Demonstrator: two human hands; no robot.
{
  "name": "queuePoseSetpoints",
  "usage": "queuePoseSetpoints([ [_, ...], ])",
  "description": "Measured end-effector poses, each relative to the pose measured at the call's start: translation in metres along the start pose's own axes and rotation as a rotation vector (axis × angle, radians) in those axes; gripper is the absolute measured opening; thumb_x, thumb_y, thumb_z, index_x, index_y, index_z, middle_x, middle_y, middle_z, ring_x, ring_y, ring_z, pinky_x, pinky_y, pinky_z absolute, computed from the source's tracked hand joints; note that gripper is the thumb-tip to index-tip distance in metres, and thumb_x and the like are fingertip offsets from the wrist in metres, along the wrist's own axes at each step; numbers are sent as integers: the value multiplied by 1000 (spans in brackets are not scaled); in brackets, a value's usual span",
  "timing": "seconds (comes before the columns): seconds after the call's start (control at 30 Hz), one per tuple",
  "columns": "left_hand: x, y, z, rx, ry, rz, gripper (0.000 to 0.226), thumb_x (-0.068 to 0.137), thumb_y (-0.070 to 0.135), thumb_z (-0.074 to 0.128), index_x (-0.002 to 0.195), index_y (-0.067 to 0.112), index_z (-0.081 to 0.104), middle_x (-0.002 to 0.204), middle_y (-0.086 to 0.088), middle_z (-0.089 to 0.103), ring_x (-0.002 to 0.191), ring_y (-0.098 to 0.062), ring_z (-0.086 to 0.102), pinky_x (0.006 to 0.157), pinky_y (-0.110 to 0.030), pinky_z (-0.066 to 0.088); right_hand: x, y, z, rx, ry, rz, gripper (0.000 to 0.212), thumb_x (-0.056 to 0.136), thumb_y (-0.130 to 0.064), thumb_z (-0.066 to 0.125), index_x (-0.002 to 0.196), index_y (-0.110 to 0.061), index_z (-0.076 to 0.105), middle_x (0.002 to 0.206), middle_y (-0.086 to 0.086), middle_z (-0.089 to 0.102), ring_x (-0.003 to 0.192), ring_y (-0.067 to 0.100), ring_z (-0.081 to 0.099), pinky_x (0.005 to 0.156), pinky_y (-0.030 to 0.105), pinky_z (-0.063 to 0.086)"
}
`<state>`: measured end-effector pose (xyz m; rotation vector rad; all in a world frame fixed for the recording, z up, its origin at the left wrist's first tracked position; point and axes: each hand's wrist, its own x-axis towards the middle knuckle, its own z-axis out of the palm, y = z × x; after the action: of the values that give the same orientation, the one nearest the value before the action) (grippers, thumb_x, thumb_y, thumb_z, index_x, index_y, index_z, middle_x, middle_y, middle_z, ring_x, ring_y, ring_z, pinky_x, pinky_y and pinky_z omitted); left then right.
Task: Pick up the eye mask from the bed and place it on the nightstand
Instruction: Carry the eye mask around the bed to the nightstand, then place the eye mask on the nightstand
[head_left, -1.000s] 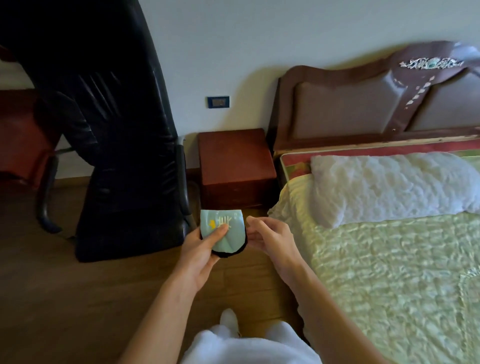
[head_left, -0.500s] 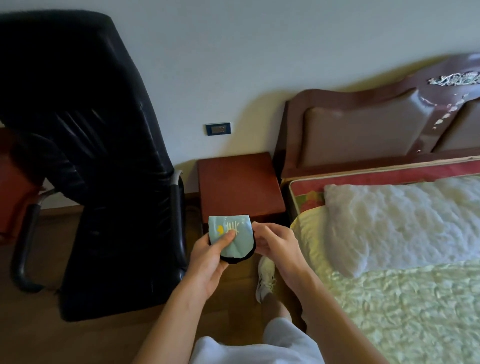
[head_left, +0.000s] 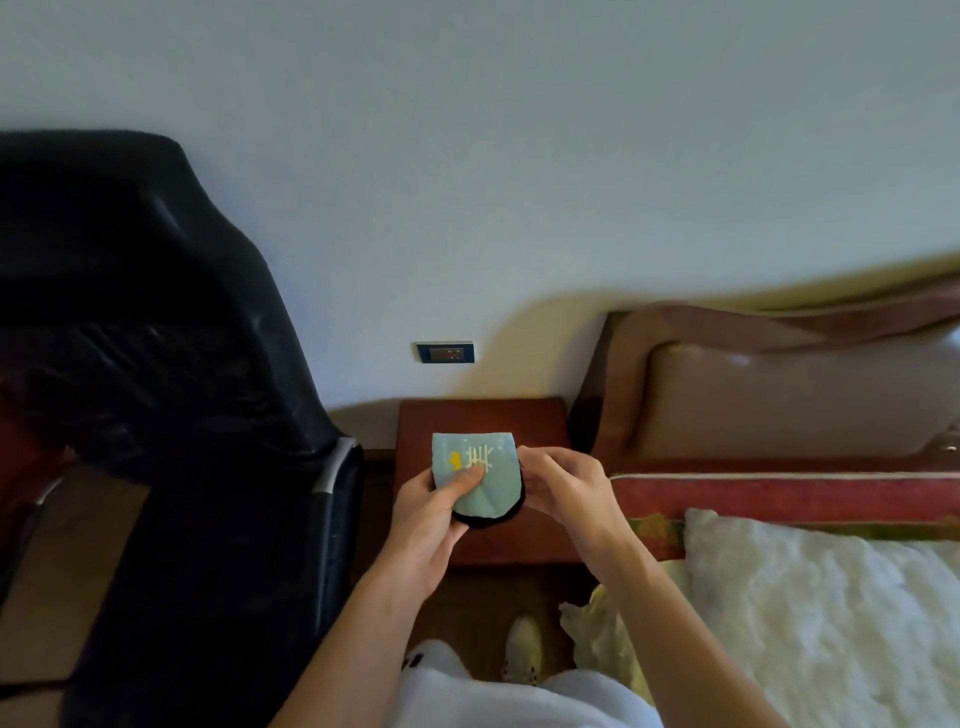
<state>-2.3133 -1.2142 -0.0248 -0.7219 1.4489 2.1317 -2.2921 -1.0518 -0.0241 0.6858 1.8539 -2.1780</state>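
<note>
One folded eye mask (head_left: 475, 477) held up over the one nightstand (head_left: 485, 423), pinched by the left hand (head_left: 428, 519) with thumb laid across its front, right hand (head_left: 563, 491) curled closed on its right edge, one black chair (head_left: 156, 395) at left, one white pillow (head_left: 831, 613) on the bed (head_left: 753, 493).

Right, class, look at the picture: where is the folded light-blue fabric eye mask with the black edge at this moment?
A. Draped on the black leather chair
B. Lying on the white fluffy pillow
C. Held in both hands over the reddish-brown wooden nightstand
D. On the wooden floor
C: the folded light-blue fabric eye mask with the black edge is pinched between the left hand and right hand, in front of the reddish-brown wooden nightstand, not yet set down.
</note>
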Motion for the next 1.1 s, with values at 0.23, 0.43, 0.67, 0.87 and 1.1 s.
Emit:
queuePoseSetpoints([
  [0.23, 51, 15, 10, -57, 37, -38, 32, 83, 7, 72, 114, 3, 68, 107, -16, 77, 101, -28, 73, 87, -42, 57, 58, -14, 1, -59, -4, 65, 22, 92, -27, 68, 101, -10, 78, 96, 9, 82, 92, 20, 78, 90, 43, 62],
  [0.43, 88, 8, 8, -73, 48, -62, 30, 85, 5, 70, 115, 6, 66, 105, -13, 77, 100, -25, 73, 85, -38, 57, 91, 2, 2, -98, -1, 132, 20, 92, -26, 70, 99, -9, 77, 95, 11, 82, 90, 20, 78, 83, 36, 63],
  [0.67, 169, -40, -22, 0, 138, -133, 30, 84, 7, 72, 113, 8, 68, 104, -9, 78, 98, -22, 74, 79, -33, 59, 150, 87, -13, -336, 96, 192, 18, 89, -39, 71, 91, -22, 78, 82, 2, 80, 78, 15, 77, 81, 40, 64],
  [0.87, 268, -113, -58, 78, 241, -181, 20, 85, 6, 72, 105, 9, 70, 101, -11, 78, 92, -21, 75, 71, -29, 58, 202, 202, -34, -904, 94, 28, 32, 91, -31, 67, 120, -16, 69, 108, -2, 71, 97, 15, 69, 83, 31, 57],
  [1.1, 341, -174, -80, 222, 275, -176, 16, 85, 10, 74, 101, 12, 70, 97, -7, 75, 89, -20, 72, 67, -28, 59, 228, 325, -64, -1217, 26, -111, 42, 87, -25, 59, 123, -4, 67, 117, 13, 70, 106, 35, 68, 96, 43, 54],
])
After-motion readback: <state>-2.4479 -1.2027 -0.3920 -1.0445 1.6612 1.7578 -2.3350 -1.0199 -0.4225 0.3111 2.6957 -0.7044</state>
